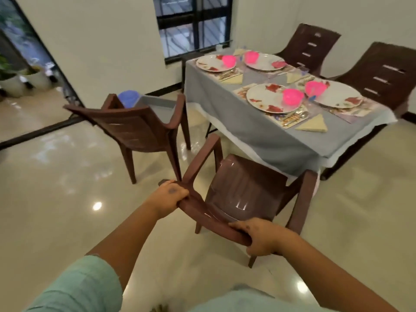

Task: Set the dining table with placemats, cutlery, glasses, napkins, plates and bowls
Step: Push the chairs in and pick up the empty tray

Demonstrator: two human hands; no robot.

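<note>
Both hands are clamped on the top rail of a brown plastic chair (243, 190), left hand (167, 197) at one end, right hand (258, 236) at the other. The chair faces the dining table (247, 131), already laid: four plates, pink bowls (292, 96), folded napkins (314, 124). Cutlery's a blurry glint, glasses barely readable.

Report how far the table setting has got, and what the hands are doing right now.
Done, by the look of it: the table carries four plates, each with a pink bowl, plus napkins and cutlery on placemats; glasses are too blurred to confirm. In hand: left hand and right hand grip the near chair by its back. Left: probably tucking in that chair and the second chair.
</note>
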